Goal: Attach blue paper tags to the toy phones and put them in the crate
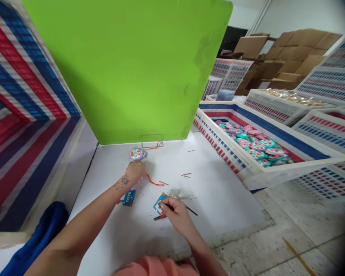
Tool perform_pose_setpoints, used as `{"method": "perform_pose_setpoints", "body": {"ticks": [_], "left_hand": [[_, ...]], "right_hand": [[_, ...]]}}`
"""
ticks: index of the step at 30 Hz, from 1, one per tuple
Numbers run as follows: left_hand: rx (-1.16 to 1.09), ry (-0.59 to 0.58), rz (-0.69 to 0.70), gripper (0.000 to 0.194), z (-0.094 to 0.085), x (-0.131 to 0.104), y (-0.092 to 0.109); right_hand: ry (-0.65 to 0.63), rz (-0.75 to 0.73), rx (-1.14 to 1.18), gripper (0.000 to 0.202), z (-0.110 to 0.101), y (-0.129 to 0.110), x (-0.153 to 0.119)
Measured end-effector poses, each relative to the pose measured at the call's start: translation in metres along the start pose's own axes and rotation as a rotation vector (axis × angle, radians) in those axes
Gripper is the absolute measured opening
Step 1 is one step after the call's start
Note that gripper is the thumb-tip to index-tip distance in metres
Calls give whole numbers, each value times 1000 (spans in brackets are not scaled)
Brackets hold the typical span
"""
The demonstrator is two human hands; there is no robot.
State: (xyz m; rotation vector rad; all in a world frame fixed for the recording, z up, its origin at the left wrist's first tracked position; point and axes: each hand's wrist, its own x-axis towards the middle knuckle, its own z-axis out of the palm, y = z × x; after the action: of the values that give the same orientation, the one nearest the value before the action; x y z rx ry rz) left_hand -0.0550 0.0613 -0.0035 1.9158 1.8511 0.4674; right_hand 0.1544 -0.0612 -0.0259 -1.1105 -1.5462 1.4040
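Note:
My left hand [135, 171] is closed, knuckles up, just below a purple turtle-shaped toy [136, 154] with coloured dots on its back. What its fingers hold is hidden. An orange cord [153, 183] comes out beside that hand onto the white table. Near my left wrist lies a blue card [128, 198] printed "TOYS". My right hand [176, 212] is closed on a thin dark stick-like tool [192, 211], whose end sticks out to the right. Under its fingers lies another blue-and-white card [160, 201], and beside it a small flat grey-and-red piece [157, 218].
A green board [132, 73] stands at the table's back, with a wire frame [152, 135] and orange loop at its foot. Small thin sticks [186, 175] lie on the white tabletop [218, 199]. A crate [247, 172] of colourful toys stands right; a striped-lined crate [34, 153] stands left.

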Motion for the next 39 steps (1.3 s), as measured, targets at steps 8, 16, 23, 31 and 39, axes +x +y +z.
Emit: {"method": "perform_pose_setpoints", "body": {"ticks": [8,16,23,31,39], "left_hand": [[-19,-16,89,16,-18,-29,6],[-432,-17,129,27,19,-98,43],[-583,13,81,27,22,-115,55],[-690,142,-6,26,37,-119,58],[-699,164,-8,23,36,-125,70]], "right_hand": [[328,-57,46,26,-2,-15,9],[581,-285,-190,18,-7,-22,17],[524,-147,-99,20,-1,-17,22],[559,-138,-75,22,1,-12,20],[606,-116,-21,23,6,-8,22]]}}
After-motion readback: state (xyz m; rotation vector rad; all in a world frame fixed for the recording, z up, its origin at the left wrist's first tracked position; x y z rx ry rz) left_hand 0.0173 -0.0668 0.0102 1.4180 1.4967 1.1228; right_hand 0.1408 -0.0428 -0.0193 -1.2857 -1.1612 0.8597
